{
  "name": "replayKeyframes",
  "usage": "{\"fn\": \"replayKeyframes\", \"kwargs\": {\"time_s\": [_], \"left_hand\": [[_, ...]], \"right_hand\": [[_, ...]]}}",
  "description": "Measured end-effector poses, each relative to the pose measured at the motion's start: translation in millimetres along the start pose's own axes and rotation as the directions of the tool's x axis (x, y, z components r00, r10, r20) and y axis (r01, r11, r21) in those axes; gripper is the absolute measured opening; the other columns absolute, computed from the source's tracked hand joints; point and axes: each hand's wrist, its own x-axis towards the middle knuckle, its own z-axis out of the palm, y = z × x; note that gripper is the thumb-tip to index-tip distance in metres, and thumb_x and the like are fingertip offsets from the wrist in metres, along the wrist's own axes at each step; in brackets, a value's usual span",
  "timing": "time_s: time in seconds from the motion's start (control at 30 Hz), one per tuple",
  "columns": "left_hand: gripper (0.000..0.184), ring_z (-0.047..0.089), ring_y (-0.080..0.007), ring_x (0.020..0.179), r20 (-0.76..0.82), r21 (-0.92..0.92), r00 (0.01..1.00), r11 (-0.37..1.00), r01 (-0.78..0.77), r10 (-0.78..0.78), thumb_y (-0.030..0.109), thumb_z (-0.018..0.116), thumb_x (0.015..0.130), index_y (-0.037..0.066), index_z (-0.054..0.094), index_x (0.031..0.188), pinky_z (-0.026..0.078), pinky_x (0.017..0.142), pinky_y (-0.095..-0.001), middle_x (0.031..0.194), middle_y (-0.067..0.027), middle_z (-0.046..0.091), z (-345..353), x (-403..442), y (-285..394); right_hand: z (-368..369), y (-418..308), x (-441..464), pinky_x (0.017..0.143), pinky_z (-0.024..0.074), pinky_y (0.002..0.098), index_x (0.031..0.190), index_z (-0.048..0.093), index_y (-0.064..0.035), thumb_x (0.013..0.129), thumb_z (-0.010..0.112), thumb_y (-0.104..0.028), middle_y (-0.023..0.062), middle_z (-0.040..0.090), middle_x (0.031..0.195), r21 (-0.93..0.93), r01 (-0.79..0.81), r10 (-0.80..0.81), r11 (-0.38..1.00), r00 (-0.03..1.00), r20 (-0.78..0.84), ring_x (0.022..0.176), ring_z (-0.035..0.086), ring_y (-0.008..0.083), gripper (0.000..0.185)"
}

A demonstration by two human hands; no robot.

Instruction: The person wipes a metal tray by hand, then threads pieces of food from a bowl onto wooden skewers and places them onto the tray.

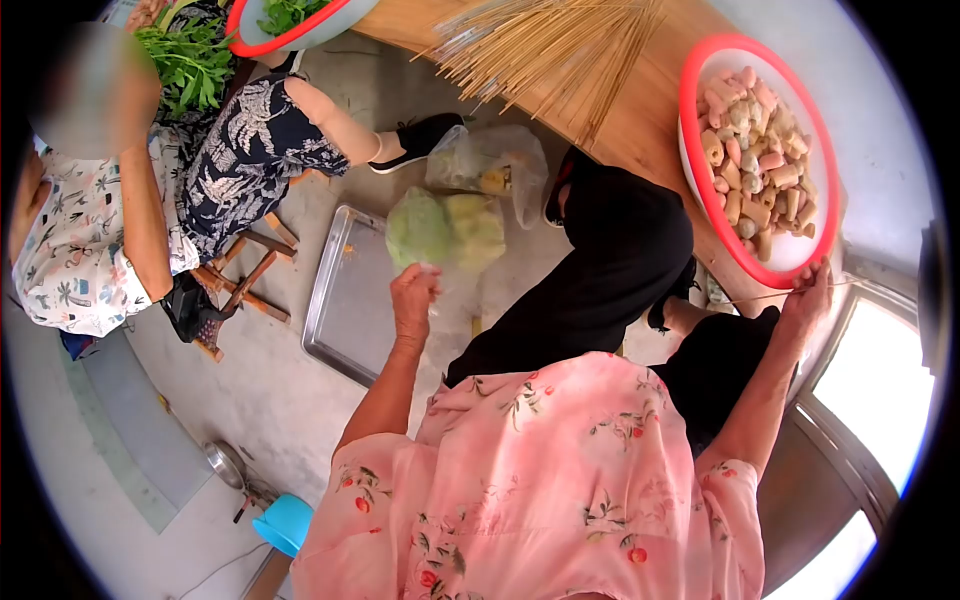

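My left hand [415, 295] is closed, its fingers pinched at the near edge of a clear plastic bag [447, 230] with pale green contents I cannot make out exactly. My right hand [806, 303] is at the near rim of a red-rimmed white basin [688, 130], its fingers closed on a thin bamboo skewer [745, 299] that points leftward. Cut pinkish and tan sausage-like pieces [760, 165] fill the middle of the basin. Many loose bamboo skewers [550, 60] lie fanned out on the wooden table [690, 50].
A metal tray [340, 290] lies on the floor left of the bag. Another plastic bag [490, 165] sits beyond it. At the left, a person [110, 230] sits on a wooden stool [260, 270] by leafy greens [190, 65] and another basin [345, 22].
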Motion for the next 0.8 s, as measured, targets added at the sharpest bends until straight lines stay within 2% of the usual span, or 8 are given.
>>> {"fn": "replayKeyframes", "kwargs": {"time_s": [0.03, 0.17, 0.4, 0.6, 0.67, 0.73, 0.77, 0.8], "left_hand": [[0.016, 0.044, -0.0093, 0.053, -0.078, 0.027, 0.975, 0.977, 0.210, -0.208, 0.009, 0.053, 0.074, -0.003, 0.064, 0.075, 0.035, 0.052, -0.0235, 0.058, 0.0004, 0.050, -4.5, -0.5, 11.5], [0.014, 0.035, -0.0048, 0.053, -0.067, 0.149, 0.998, 0.989, 0.006, 0.004, 0.008, 0.058, 0.074, -0.004, 0.063, 0.071, 0.028, 0.048, -0.0223, 0.055, 0.0034, 0.042, -12.9, 28.2, 19.1], [0.015, 0.037, -0.0052, 0.055, -0.055, -0.065, 0.992, 0.992, 0.107, -0.111, 0.009, 0.060, 0.076, -0.004, 0.059, 0.070, 0.030, 0.050, -0.0238, 0.059, 0.0070, 0.044, 1.6, 35.7, 58.5], [0.020, 0.037, -0.0120, 0.050, 0.036, 0.052, 0.999, 0.999, -0.006, 0.005, 0.013, 0.060, 0.077, -0.002, 0.054, 0.064, 0.032, 0.049, -0.0277, 0.054, 0.0046, 0.044, 23.2, 28.0, 61.4], [0.022, 0.043, -0.0285, 0.048, 0.171, 0.428, 0.940, 0.838, -0.340, 0.294, 0.017, 0.058, 0.077, 0.001, 0.052, 0.064, 0.037, 0.050, -0.0351, 0.054, -0.0091, 0.051, 25.6, 26.2, 47.9], [0.021, 0.047, -0.0393, 0.056, 0.249, 0.580, 0.884, 0.671, -0.463, 0.395, 0.019, 0.057, 0.077, 0.003, 0.052, 0.066, 0.041, 0.053, -0.0407, 0.061, -0.0175, 0.053, 43.9, 9.2, 40.7], [0.021, 0.047, -0.0393, 0.056, 0.244, 0.585, 0.888, 0.671, -0.455, 0.390, 0.019, 0.057, 0.077, 0.003, 0.052, 0.066, 0.041, 0.053, -0.0407, 0.061, -0.0175, 0.053, 49.6, 0.9, 36.1], [0.022, 0.050, -0.0274, 0.054, 0.292, 0.538, 0.908, 0.734, -0.415, 0.299, 0.021, 0.058, 0.079, 0.002, 0.055, 0.069, 0.042, 0.053, -0.0371, 0.059, -0.0156, 0.051, 54.7, -7.8, 31.2]], "right_hand": [[6.0, -2.9, -3.3, 0.046, 0.0382, 0.0220, 0.107, 0.055, -0.0005, 0.091, 0.057, -0.019, 0.0030, 0.057, 0.076, -0.024, 0.015, -0.016, 1.000, 1.000, -0.022, 0.059, 0.051, 0.0107, 0.024], [7.5, -3.6, -5.0, 0.047, 0.0394, 0.0222, 0.106, 0.055, -0.0001, 0.090, 0.058, -0.018, 0.0050, 0.059, 0.079, -0.071, 0.022, -0.025, 0.997, 0.999, -0.046, 0.061, 0.054, 0.0119, 0.024], [7.1, -1.2, -5.5, 0.049, 0.0411, 0.0215, 0.109, 0.055, 0.0009, 0.090, 0.057, -0.018, 0.0058, 0.061, 0.081, -0.086, 0.039, -0.042, 0.996, 0.998, -0.040, 0.065, 0.056, 0.0130, 0.027], [-3.6, 5.9, 9.1, 0.049, 0.0407, 0.0213, 0.107, 0.058, -0.0005, 0.089, 0.060, -0.019, 0.0046, 0.059, 0.080, -0.093, 0.049, -0.056, 0.994, 0.995, -0.076, 0.062, 0.053, 0.0116, 0.026], [-13.1, 10.5, 18.0, 0.051, 0.0431, 0.0217, 0.108, 0.058, -0.0006, 0.090, 0.058, -0.019, 0.0049, 0.060, 0.080, -0.088, 0.045, -0.050, 0.995, 0.997, -0.056, 0.063, 0.054, 0.0124, 0.026], [-18.8, 12.8, 25.3, 0.054, 0.0457, 0.0220, 0.108, 0.057, -0.0004, 0.091, 0.057, -0.019, 0.0056, 0.061, 0.081, -0.077, 0.043, -0.045, 0.996, 0.999, -0.026, 0.064, 0.055, 0.0132, 0.025], [-22.3, 16.5, 28.2, 0.054, 0.0457, 0.0220, 0.108, 0.057, -0.0004, 0.091, 0.057, -0.019, 0.0056, 0.061, 0.081, -0.078, 0.036, -0.038, 0.996, 0.999, -0.021, 0.064, 0.055, 0.0132, 0.025], [-22.0, 15.7, 27.2, 0.054, 0.0458, 0.0219, 0.109, 0.057, -0.0002, 0.091, 0.057, -0.019, 0.0059, 0.061, 0.082, -0.101, 0.047, -0.049, 0.994, 0.998, -0.024, 0.065, 0.056, 0.0129, 0.026]]}}
